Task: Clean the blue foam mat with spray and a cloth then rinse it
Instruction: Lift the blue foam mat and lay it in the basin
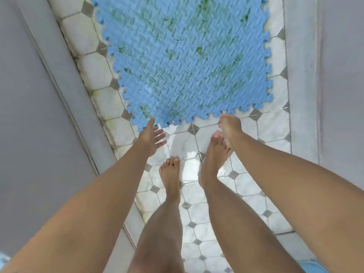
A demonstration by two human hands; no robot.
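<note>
The blue foam mat (183,62), with jigsaw edges and green stains across its embossed surface, lies flat on the tiled floor ahead of me. My left hand (151,137) reaches down toward its near left corner with fingers spread and nothing in it. My right hand (229,126) hangs just short of the mat's near edge, fingers curled loosely, holding nothing that I can see. No spray bottle or cloth is in view.
My bare feet (171,174) stand on wet white octagonal tiles (271,125) just behind the mat. A grey wall (29,95) runs along the left and another grey wall (325,75) closes the right side.
</note>
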